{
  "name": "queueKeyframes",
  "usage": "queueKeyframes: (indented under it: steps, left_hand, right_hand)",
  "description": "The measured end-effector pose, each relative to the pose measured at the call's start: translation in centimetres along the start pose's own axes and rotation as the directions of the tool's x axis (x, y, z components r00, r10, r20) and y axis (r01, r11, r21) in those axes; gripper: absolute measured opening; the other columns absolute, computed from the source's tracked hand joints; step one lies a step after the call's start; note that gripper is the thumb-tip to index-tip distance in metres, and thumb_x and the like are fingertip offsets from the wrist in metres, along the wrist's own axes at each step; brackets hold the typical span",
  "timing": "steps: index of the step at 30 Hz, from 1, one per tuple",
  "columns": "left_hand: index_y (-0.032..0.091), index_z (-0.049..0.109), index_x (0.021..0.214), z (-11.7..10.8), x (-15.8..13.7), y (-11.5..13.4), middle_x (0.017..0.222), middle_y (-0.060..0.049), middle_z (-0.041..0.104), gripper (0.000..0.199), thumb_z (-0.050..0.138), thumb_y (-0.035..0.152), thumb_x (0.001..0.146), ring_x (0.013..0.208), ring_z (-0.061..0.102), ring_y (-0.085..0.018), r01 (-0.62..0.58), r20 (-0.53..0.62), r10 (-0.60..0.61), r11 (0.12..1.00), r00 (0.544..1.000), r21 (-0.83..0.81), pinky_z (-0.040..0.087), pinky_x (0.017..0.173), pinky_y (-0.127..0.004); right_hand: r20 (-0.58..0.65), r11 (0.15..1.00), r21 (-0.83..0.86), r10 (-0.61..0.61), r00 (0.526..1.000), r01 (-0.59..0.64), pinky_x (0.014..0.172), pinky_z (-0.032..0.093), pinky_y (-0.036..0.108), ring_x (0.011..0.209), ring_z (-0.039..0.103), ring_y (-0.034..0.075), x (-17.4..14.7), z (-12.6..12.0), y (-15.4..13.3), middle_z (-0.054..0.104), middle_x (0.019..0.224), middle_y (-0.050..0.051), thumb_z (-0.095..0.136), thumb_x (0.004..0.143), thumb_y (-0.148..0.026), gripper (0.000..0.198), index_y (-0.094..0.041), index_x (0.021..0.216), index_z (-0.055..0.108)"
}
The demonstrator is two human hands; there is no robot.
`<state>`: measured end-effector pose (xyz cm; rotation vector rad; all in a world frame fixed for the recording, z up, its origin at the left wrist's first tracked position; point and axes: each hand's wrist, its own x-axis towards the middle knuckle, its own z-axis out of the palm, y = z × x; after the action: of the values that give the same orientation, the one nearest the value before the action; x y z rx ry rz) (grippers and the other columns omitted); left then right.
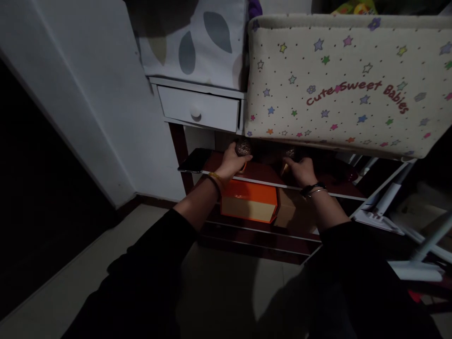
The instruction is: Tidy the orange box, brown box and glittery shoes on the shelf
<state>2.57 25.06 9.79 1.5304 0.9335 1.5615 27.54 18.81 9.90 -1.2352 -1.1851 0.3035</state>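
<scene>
Both my arms reach forward to the dark red upper shelf (264, 176) of a low rack. My left hand (231, 162) is closed around a small object with a dark, glittery round top (243, 147) and an orange-gold lower part. In my right hand (302, 170) is a similar object with a speckled dark top (290, 153) and a gold-coloured lower part, gripped between thumb and fingers. Both objects are at the shelf surface; the dim light hides whether they rest on it. A flat black phone-like slab (195, 160) lies at the shelf's left end.
Below, an orange box (249, 200) and a brown cardboard box (294, 209) occupy the lower shelf. A white drawer (199, 107) sits above left. A star-patterned fabric bin (339, 84) overhangs the upper shelf. White metal legs (416, 263) stand at right.
</scene>
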Motion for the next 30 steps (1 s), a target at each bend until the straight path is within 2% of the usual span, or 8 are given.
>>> queueKeyframes:
  steps: [3,6,9,11,17,21,25,30]
  left_hand:
    - [0.011,0.059,0.129,-0.4,-0.2,0.6,0.12,-0.014,0.07,0.067,0.086,0.017,0.069,0.112,0.066,-0.026,0.07,0.081,-0.067,0.997,0.994,-0.034,0.051,0.106,-0.044]
    - [0.013,0.059,0.123,-0.7,-0.3,1.0,0.112,-0.01,0.071,0.061,0.085,0.015,0.068,0.102,0.067,-0.022,0.116,0.152,-0.1,0.988,0.983,-0.102,0.053,0.101,-0.04]
    - [0.014,0.059,0.113,-0.7,-0.2,1.0,0.104,-0.006,0.07,0.057,0.085,0.009,0.062,0.095,0.066,-0.019,0.144,0.184,-0.116,0.979,0.976,-0.142,0.052,0.098,-0.037]
    - [0.014,0.058,0.11,-0.7,-0.1,0.9,0.102,-0.005,0.07,0.057,0.084,0.008,0.06,0.094,0.065,-0.018,0.14,0.195,-0.105,0.975,0.975,-0.175,0.051,0.097,-0.035]
    - [0.014,0.059,0.117,-1.1,0.1,0.2,0.108,-0.007,0.07,0.06,0.084,0.01,0.063,0.099,0.065,-0.018,0.114,0.188,-0.069,0.964,0.98,-0.241,0.049,0.1,-0.034]
    - [0.013,0.059,0.115,-1.3,0.5,0.4,0.107,-0.007,0.07,0.058,0.085,0.01,0.063,0.098,0.065,-0.018,0.109,0.183,-0.063,0.96,0.981,-0.257,0.05,0.099,-0.035]
    - [0.013,0.059,0.109,-1.3,0.8,0.7,0.105,-0.008,0.07,0.053,0.086,0.013,0.063,0.097,0.066,-0.02,0.129,0.218,-0.082,0.969,0.973,-0.21,0.051,0.099,-0.037]
    - [0.013,0.057,0.119,-1.5,0.6,-0.5,0.115,-0.01,0.07,0.061,0.085,0.017,0.065,0.105,0.065,-0.021,0.052,0.244,0.009,0.969,0.97,-0.243,0.048,0.106,-0.038]
  right_hand:
    - [0.126,0.998,0.059,-0.016,0.992,0.009,0.094,0.056,0.042,0.097,0.071,0.027,-1.4,1.3,-1.2,0.078,0.104,0.012,0.09,0.066,-0.048,0.055,-0.009,0.102,0.074]
    - [0.15,0.967,0.232,0.072,0.986,-0.106,0.098,0.058,0.04,0.108,0.072,0.026,-2.4,2.7,-1.8,0.076,0.12,0.012,0.092,0.064,-0.048,0.067,-0.015,0.118,0.069]
    - [0.2,0.917,0.314,0.19,0.961,-0.247,0.092,0.062,0.039,0.107,0.073,0.025,-2.5,3.7,-1.5,0.075,0.122,0.009,0.094,0.06,-0.048,0.074,-0.02,0.122,0.064]
    - [0.232,0.902,0.335,0.202,0.952,-0.273,0.088,0.064,0.039,0.1,0.074,0.024,-2.3,4.0,-1.2,0.076,0.117,0.008,0.096,0.058,-0.046,0.072,-0.02,0.118,0.064]
    - [0.137,0.91,0.365,0.156,0.978,-0.196,0.084,0.062,0.039,0.084,0.073,0.023,-2.4,4.9,-2.3,0.078,0.097,0.007,0.094,0.053,-0.038,0.061,-0.015,0.103,0.07]
    - [0.09,0.92,0.372,0.095,0.991,-0.122,0.078,0.062,0.037,0.082,0.072,0.023,-2.7,6.7,-3.0,0.078,0.094,0.009,0.092,0.055,-0.042,0.056,-0.013,0.099,0.071]
    - [0.069,0.965,0.253,0.051,0.996,-0.067,0.086,0.061,0.039,0.088,0.073,0.025,-2.8,8.7,-2.1,0.078,0.098,0.009,0.09,0.061,-0.049,0.056,-0.014,0.1,0.071]
    - [0.02,0.995,0.1,-0.005,1.0,0.003,0.096,0.058,0.041,0.099,0.073,0.026,-3.5,9.1,-1.4,0.077,0.109,0.01,0.086,0.067,-0.057,0.065,-0.017,0.115,0.066]
